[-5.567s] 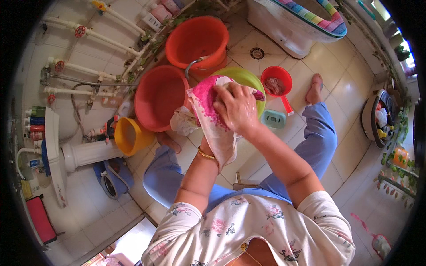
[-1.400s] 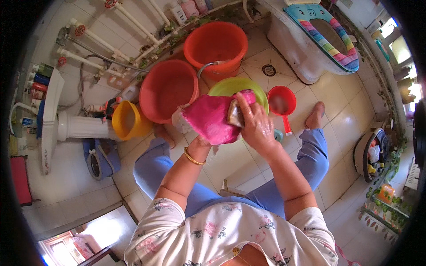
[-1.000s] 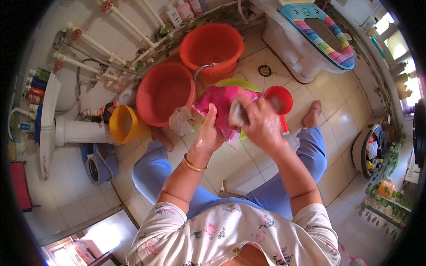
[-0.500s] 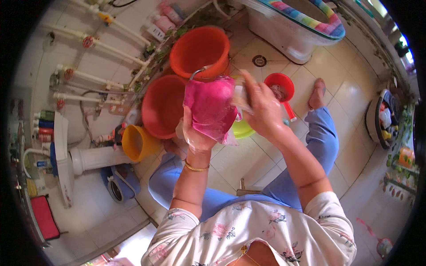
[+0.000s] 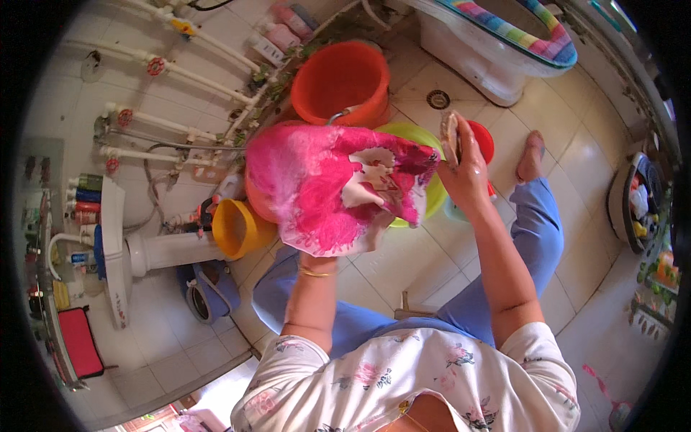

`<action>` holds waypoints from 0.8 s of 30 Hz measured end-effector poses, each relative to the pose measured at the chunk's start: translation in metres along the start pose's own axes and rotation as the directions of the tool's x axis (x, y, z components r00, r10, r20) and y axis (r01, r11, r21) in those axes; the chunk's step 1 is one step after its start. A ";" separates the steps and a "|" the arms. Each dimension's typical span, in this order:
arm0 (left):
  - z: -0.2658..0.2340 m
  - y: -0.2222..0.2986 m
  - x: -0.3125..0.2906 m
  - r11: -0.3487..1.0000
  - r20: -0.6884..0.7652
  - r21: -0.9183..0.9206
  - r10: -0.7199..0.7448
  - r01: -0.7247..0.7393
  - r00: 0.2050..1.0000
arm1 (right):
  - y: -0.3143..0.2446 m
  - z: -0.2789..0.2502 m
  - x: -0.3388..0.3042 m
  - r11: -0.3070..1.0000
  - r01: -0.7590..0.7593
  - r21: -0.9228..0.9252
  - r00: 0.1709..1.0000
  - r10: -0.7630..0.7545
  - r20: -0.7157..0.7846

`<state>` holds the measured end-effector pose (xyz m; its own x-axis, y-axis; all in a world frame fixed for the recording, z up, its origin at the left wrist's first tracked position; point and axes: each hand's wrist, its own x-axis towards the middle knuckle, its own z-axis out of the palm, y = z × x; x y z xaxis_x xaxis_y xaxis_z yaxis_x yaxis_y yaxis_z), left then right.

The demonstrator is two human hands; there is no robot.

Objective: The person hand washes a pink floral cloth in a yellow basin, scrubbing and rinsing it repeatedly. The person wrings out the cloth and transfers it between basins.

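A wet, bright pink cloth point(image 5: 306, 169) with fluffy patches and a pale underside is spread out in front of me, held up in the air. My left hand point(image 5: 318, 263) is under it; only the wrist with a gold bangle shows, and the cloth hides the fingers. To the right of the cloth, my right hand point(image 5: 466, 171) is wet and closed around a brown, oval scrub brush point(image 5: 450, 137), seen edge-on. Brush and cloth's right tip are close together. Partly behind the cloth lies a lime-green basin point(image 5: 434, 193) on the floor.
An orange bucket point(image 5: 340, 83) stands beyond the cloth, and a yellow bucket point(image 5: 243, 229) to the left. A red dipper point(image 5: 482, 140) sits behind my right hand. Farther off are a toilet point(image 5: 468, 57), a floor drain point(image 5: 437, 99) and wall pipes point(image 5: 194, 79).
The cloth has opened out wider and turned, showing its pale underside and covering my left hand. My right hand with the brush has moved off the cloth to the right.
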<state>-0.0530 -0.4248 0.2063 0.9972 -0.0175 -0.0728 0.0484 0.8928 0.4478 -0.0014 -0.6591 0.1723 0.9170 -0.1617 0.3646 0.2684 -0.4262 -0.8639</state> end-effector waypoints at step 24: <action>0.020 -0.039 0.019 0.978 0.096 0.109 -0.190 0.180 0.977 | -0.002 0.042 -0.015 0.833 0.381 -0.400 0.894 -0.223 0.388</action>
<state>-0.0346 -0.4691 0.2051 0.9706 -0.2300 -0.0711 0.2327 0.8209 0.5215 -0.0036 -0.6184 0.1540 0.8748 0.2957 0.3838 0.4551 -0.7731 -0.4419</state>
